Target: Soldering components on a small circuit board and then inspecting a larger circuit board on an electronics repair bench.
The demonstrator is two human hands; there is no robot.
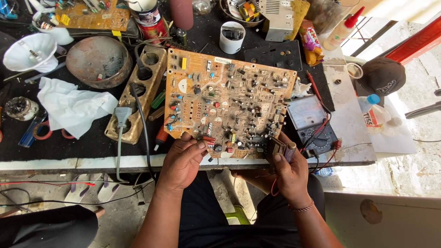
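The circuit board [227, 103] lies tilted at centre frame, its lower edge projecting past the bench edge [92, 163] toward the person. The left hand [181, 163] pinches that lower edge at lower centre, fingers curled closed on the small parts there. The right hand [289, 172] grips the lower right corner, fingers wrapped around a dark block component [278, 148]. Risk: the board rests on only two edge grips; if either slips, it may tip off the bench. Pressure on the upright components near the left fingertips could bend their leads. The red test lead [321, 126] runs from the analogue multimeter [312, 124] just right of the board and passes beside the right hand; it could snag. The power strip [138, 94] and its cable lie close at left and may catch the board.
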